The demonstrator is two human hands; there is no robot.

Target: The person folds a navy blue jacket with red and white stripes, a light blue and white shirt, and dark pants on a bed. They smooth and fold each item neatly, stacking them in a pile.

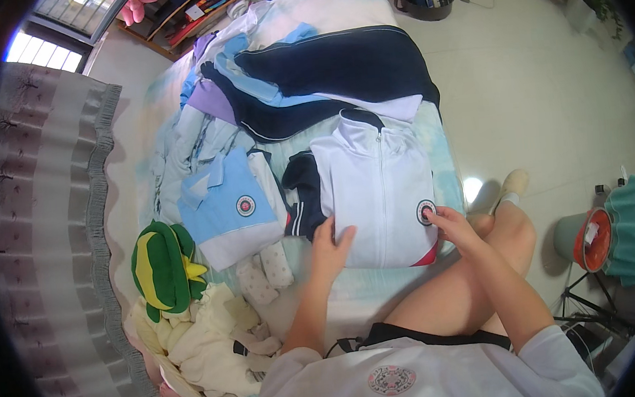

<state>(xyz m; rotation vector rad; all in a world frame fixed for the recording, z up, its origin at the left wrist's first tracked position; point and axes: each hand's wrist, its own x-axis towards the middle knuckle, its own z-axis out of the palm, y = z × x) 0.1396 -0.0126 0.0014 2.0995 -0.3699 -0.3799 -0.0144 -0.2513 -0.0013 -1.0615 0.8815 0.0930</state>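
Observation:
A white zip-up jacket (359,195) with a round badge and a red corner lies folded on the bed before me. Its dark sleeve (303,188) with white cuff stripes sticks out at the left. My left hand (333,247) rests at the jacket's lower left edge, thumb and fingers apart. At the right edge, beside the badge, my right hand (451,226) pinches the fabric between thumb and fingers; some fingertips are hidden. To the left lies a folded light blue and white polo shirt (234,205), on top of another white and dark garment (269,183).
Dark trousers (340,62) and blue and purple clothes spread across the far bed. Patterned socks (262,273), a green and yellow plush (161,269) and a cream plush toy (206,347) lie at the left. A lined bin (592,241) stands on the floor at the right.

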